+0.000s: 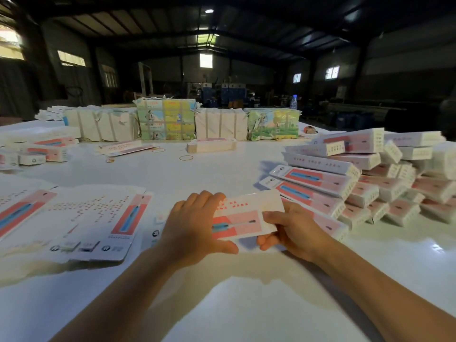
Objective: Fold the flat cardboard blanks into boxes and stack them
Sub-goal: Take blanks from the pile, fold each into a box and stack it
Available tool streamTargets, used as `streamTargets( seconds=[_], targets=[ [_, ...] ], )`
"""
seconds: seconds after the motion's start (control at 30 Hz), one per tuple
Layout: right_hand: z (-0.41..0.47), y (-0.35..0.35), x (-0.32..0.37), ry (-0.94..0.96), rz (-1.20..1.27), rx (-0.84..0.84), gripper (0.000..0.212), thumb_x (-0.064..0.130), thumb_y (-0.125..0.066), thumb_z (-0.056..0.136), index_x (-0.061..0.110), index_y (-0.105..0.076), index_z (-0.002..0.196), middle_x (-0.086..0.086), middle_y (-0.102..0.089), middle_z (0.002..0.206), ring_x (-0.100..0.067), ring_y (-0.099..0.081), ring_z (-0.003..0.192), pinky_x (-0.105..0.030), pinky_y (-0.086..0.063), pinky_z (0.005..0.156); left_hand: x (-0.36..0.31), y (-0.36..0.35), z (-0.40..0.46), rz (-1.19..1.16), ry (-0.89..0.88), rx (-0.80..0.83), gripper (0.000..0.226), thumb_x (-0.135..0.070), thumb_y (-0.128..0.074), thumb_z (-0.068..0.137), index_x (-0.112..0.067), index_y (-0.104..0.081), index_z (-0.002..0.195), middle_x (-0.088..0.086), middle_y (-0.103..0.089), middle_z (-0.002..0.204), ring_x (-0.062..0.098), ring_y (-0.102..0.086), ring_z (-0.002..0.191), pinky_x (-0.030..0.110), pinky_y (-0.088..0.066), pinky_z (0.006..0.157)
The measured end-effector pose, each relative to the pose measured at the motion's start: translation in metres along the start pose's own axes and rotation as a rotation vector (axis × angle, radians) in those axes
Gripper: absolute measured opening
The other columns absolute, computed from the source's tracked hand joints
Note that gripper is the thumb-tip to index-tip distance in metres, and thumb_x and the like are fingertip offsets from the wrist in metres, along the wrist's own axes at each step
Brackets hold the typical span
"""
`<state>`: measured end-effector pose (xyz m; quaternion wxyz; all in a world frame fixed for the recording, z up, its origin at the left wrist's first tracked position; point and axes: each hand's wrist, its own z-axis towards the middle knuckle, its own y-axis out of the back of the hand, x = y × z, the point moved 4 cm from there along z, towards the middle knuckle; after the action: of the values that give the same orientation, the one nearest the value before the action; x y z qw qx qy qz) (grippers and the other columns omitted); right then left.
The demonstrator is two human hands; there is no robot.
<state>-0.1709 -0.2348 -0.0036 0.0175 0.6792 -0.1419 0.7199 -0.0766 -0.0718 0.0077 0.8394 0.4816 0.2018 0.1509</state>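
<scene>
Holding box (243,218) | flat blanks (91,218) left | stacked boxes (365,178) right

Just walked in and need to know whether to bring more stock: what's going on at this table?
A person is folding cardboard packaging by hand. Both the left hand and the right hand hold one partly formed box just above the white table. Flat blanks lie spread to the person's left, and a loose pile of finished boxes sits to the right. Strapped bundles line the far edge.
</scene>
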Motion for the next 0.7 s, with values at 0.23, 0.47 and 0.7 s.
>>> streamTargets(
  seconds=[0.23, 0.47, 0.7],
  targets=[
    [-0.008, 0.003, 0.013, 0.136, -0.417, -0.095, 0.025, 0.003, -0.056, 0.091, 0.018, -0.074, 0.082, -0.018, -0.068, 0.063, -0.017, -0.060, 0.040, -0.023, -0.049, 0.041, -0.009, 0.004, 0.003, 0.178, 0.004, -0.059, 0.089, -0.076, -0.057, 0.058, -0.034, -0.030, 0.131, -0.014, -0.045, 0.121, 0.006, -0.042, 0.100, 0.026, -0.029, 0.087],
    [-0.007, 0.007, 0.008, -0.066, -0.121, -0.020, 0.015, -0.002, -0.051, 0.091, 0.004, -0.065, 0.093, -0.014, -0.070, 0.066, -0.017, -0.060, 0.039, -0.021, -0.048, 0.035, -0.008, 0.011, 0.000, 0.087, -0.028, -0.074, 0.092, -0.077, -0.054, 0.054, -0.031, -0.037, 0.132, -0.013, -0.048, 0.119, 0.006, -0.043, 0.099, 0.026, -0.028, 0.086],
    [-0.007, 0.009, 0.013, 0.047, -0.402, -0.074, 0.054, -0.011, -0.049, 0.085, 0.021, -0.071, 0.048, -0.011, -0.061, 0.046, -0.015, -0.046, 0.026, -0.015, -0.036, 0.036, -0.006, 0.015, 0.003, 0.181, -0.002, -0.105, 0.065, -0.070, -0.065, 0.064, -0.035, -0.045, 0.115, -0.015, -0.056, 0.107, 0.004, -0.041, 0.083, 0.025, -0.027, 0.079]
  ],
)
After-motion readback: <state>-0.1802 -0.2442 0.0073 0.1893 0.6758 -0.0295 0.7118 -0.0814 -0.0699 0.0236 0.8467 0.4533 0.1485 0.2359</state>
